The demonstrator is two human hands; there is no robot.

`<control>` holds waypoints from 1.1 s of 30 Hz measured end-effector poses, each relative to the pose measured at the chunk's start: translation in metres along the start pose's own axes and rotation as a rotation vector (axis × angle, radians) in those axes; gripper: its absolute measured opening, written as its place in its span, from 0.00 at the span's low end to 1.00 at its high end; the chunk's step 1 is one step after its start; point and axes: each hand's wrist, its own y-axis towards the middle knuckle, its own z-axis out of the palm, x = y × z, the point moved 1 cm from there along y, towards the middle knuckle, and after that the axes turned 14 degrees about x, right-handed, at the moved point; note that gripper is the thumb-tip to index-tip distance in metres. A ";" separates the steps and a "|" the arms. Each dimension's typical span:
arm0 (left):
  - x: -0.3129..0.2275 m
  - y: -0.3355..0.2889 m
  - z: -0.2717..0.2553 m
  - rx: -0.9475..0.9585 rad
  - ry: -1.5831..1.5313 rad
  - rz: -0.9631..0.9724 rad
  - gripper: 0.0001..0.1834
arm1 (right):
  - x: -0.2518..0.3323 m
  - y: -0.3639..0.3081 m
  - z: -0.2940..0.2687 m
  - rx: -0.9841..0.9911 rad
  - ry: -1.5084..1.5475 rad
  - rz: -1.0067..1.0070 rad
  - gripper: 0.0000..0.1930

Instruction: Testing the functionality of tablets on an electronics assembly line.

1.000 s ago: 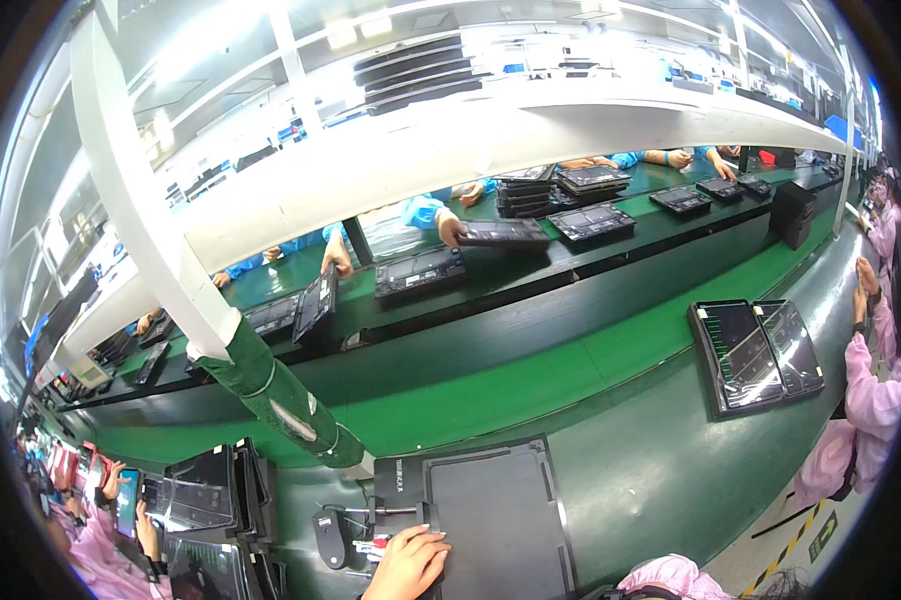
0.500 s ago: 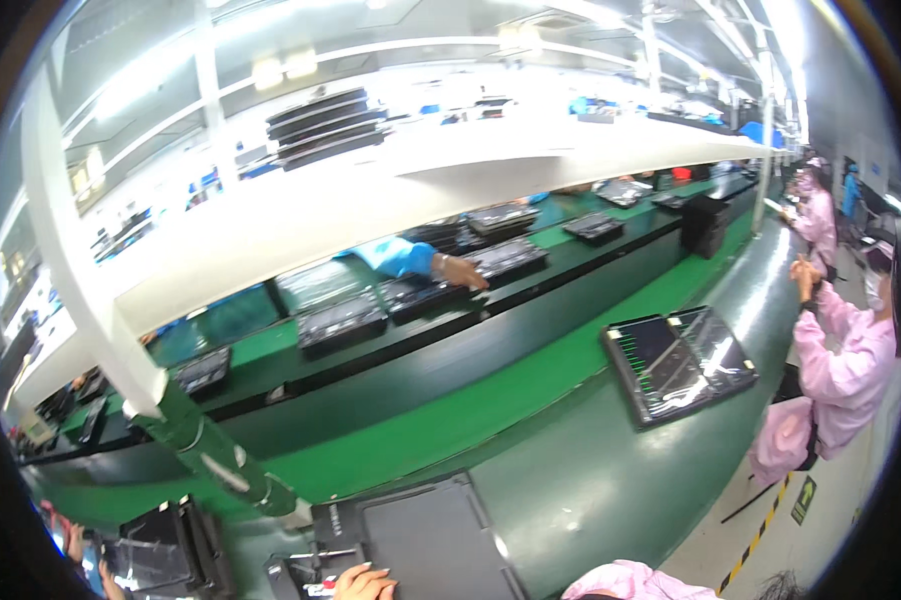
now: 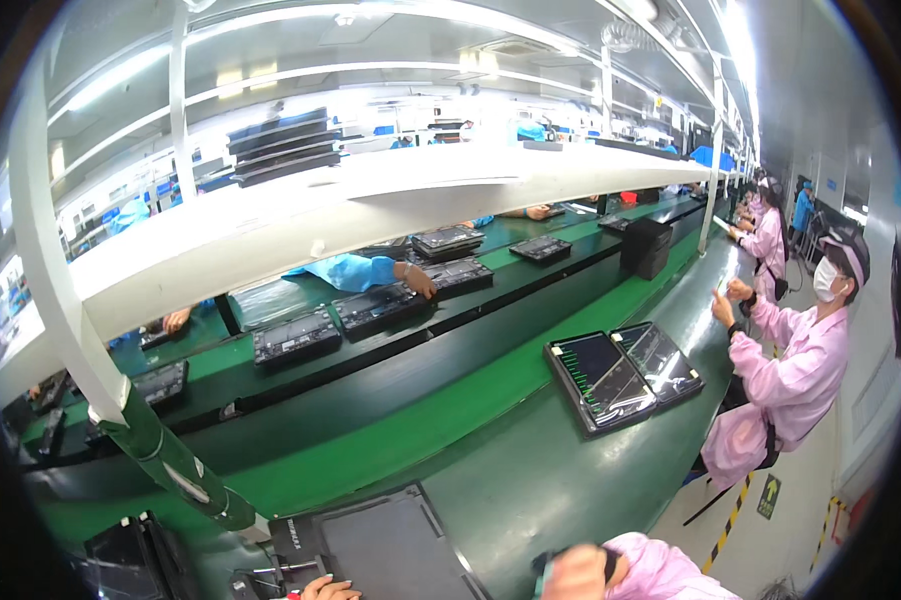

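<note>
The flat black rectangular plate [image 3: 385,548] at bottom centre is probably stiff; hold its rim. Grip cannot be determined for the cropped left hand [image 3: 328,590] or blurred right hand [image 3: 575,573].

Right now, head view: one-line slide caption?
Left hand by a flat black board, blurred right hand to its right, two dark glossy panels farther along the green workbench.

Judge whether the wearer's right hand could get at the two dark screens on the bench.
Probably yes: nothing visible stands between the right hand and the two dark screens across the green bench, though that may take a stretch. The hand is blurred, so whether it holds anything is unclear.
</note>
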 end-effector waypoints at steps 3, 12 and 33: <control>0.001 0.005 0.003 0.007 -0.004 -0.022 0.06 | -0.046 -0.058 -0.055 0.763 -0.393 0.683 0.12; -0.002 0.003 -0.002 -0.034 0.012 0.018 0.06 | -0.148 -0.262 -0.259 0.788 -1.092 1.579 0.24; 0.000 0.006 0.001 -0.015 -0.016 -0.001 0.06 | -0.148 -0.249 -0.223 0.659 -0.657 2.114 0.54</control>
